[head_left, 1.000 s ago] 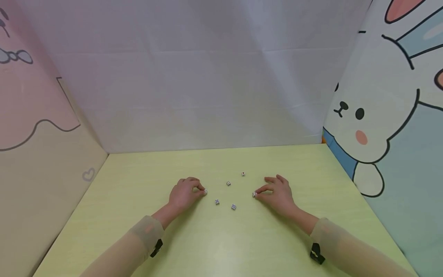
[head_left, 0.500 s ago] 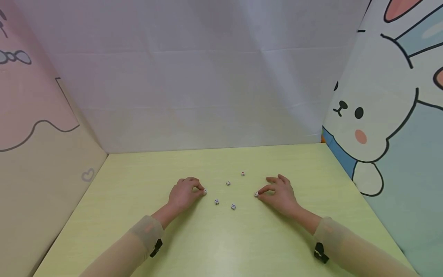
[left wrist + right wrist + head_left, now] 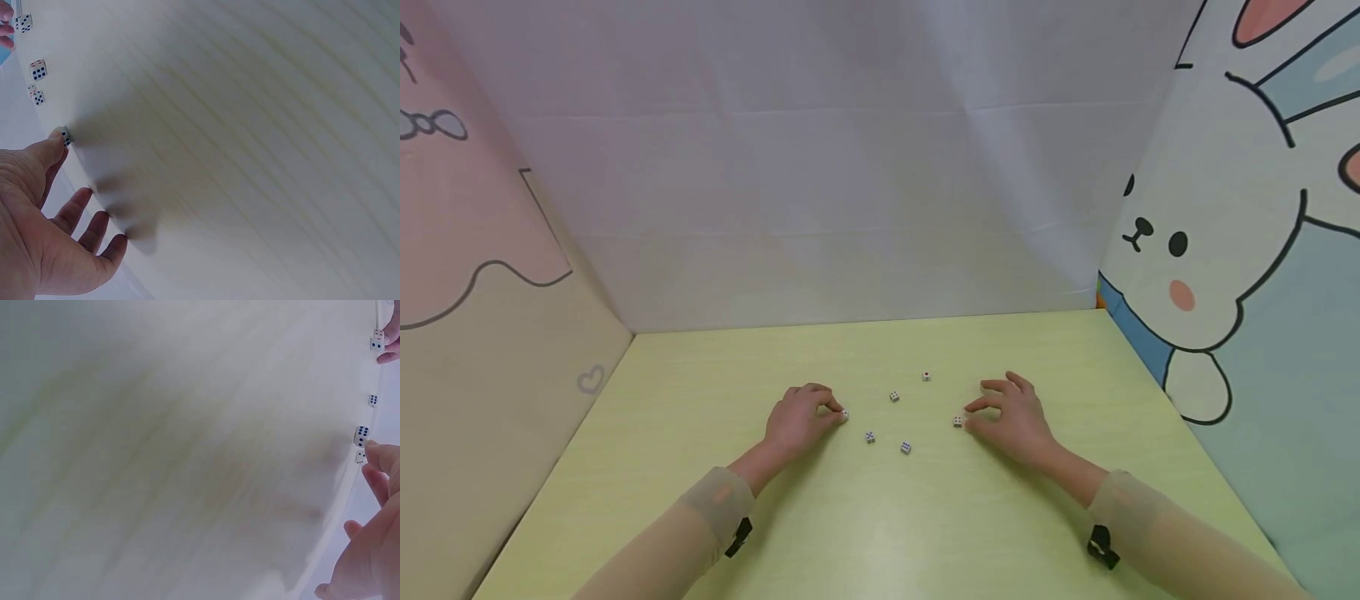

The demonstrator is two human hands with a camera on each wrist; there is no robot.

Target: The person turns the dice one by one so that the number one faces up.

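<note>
My left hand [image 3: 801, 419] pinches a small white die [image 3: 845, 415] between thumb and index finger, low over the pale yellow table [image 3: 820, 533]. In the left wrist view that die [image 3: 65, 136] shows dark pips beside the thumb tip, while the other fingertips rest on the tabletop. On the right, a second die [image 3: 957, 422] sits on the table, right at the thumb tip of my right hand [image 3: 1011, 421]. The thumb and index finger of this hand are spread apart, its other fingers loosely extended. The right wrist view shows the die [image 3: 361, 436] just beyond the thumb.
Between the hands lie several more dice: a far one with a red pip [image 3: 927, 377], a middle die [image 3: 894, 397], and two nearer dice, the left die [image 3: 869, 437] and the right die [image 3: 906, 448]. A white cloth backdrop [image 3: 850, 208] and printed side panels [image 3: 1262, 400] enclose the table.
My right hand has moved slightly right with its die, then parted thumb and index finger, leaving the die on the table. The left hand still holds its die in the same spot.
</note>
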